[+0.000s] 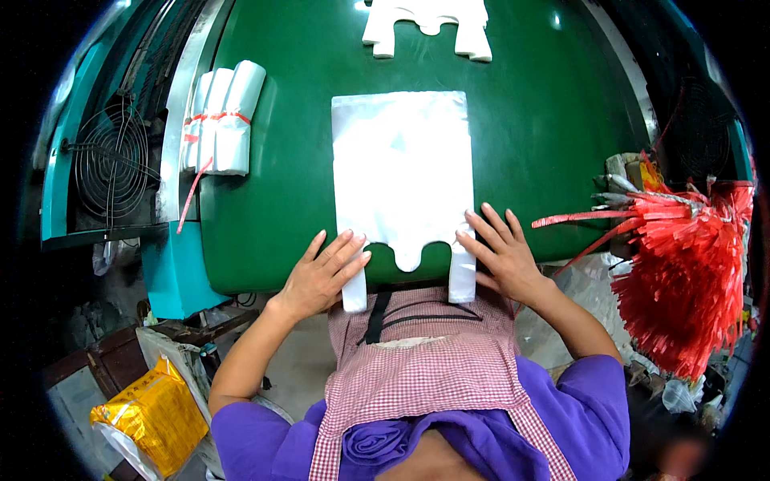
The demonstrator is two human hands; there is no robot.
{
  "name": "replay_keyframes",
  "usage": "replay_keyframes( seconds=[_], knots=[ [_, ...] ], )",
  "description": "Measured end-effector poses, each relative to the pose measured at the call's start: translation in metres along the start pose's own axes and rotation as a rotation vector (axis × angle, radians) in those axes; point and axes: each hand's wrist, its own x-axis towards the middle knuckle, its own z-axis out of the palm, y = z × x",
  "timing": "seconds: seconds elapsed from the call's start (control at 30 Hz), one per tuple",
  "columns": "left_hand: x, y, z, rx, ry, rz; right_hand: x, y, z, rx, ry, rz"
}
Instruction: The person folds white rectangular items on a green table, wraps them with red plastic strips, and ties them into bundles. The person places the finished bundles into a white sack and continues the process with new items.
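Note:
A flat stack of white plastic T-shirt bags point(403, 172) lies on the green conveyor belt point(281, 208) in front of me, its two handle straps and middle tab pointing toward me. The strap ends hang over the belt's near edge. My left hand point(325, 271) rests with fingers spread at the left strap, fingertips touching it. On the other side my right hand point(505, 258) has its fingers spread too, with fingertips at the right strap's edge. Neither hand is closed around the bags.
Rolled white bag bundles point(228, 120) tied with red strip lie at the belt's left edge. More white bags point(429, 20) sit farther up the belt. A large bunch of red plastic strips point(682, 276) hangs at the right. A yellow wrapped package point(152, 417) stands low at the left.

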Motion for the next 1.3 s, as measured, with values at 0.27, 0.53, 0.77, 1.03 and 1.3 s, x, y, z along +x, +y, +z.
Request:
replay_keyframes(
  seconds=[0.27,0.53,0.77,1.03,1.3],
  knots=[
    [0.07,-0.003,-0.012,-0.637,0.279,-0.298,0.006,-0.007,0.002,0.429,0.192,-0.274],
    [0.091,0.006,0.0,-0.093,0.291,-0.201,0.083,-0.033,0.013,0.365,0.154,0.0],
    [0.062,0.038,0.018,-0.03,0.403,0.015,0.082,-0.025,0.027,-0.116,0.249,-0.181],
    [0.122,-0.017,-0.003,-0.33,0.261,-0.434,0.092,-0.027,0.003,0.196,0.224,-0.158],
    [0.097,0.008,-0.008,0.044,0.192,-0.172,0.065,-0.037,0.01,0.455,0.411,-0.265]
  ],
)
